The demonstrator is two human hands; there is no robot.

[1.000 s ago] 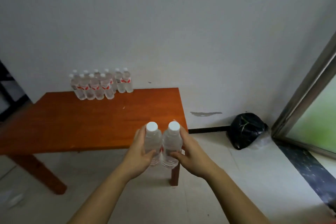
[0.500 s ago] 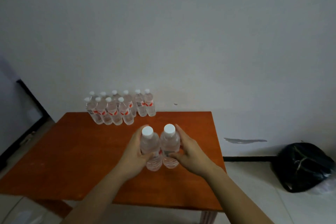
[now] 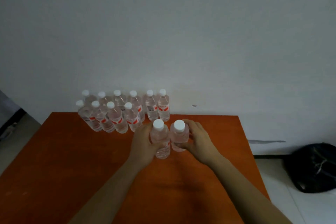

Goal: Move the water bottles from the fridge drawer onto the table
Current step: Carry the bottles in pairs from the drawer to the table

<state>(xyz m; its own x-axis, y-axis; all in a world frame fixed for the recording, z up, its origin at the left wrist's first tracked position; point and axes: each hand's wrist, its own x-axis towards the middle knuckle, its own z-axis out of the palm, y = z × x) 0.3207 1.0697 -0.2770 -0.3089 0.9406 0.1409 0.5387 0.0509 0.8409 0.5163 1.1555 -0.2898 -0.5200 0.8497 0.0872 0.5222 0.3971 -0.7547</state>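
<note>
Two clear water bottles with white caps stand upright side by side over the orange-brown table (image 3: 72, 160). My left hand (image 3: 143, 142) grips the left bottle (image 3: 160, 136). My right hand (image 3: 198, 140) grips the right bottle (image 3: 179, 135). Whether their bases touch the tabletop I cannot tell. Just behind them, along the table's far edge by the wall, several more bottles with red-and-white labels (image 3: 116, 114) stand in two rows. The fridge drawer is out of view.
A white wall rises right behind the table. A black plastic bag (image 3: 314, 167) lies on the pale tiled floor to the right of the table. A dark frame edge (image 3: 11, 123) shows at the far left.
The view has closed in on the table, which now lies under both forearms. Both hands have carried the two bottles forward, from the table's near edge to just in front of the standing rows.
</note>
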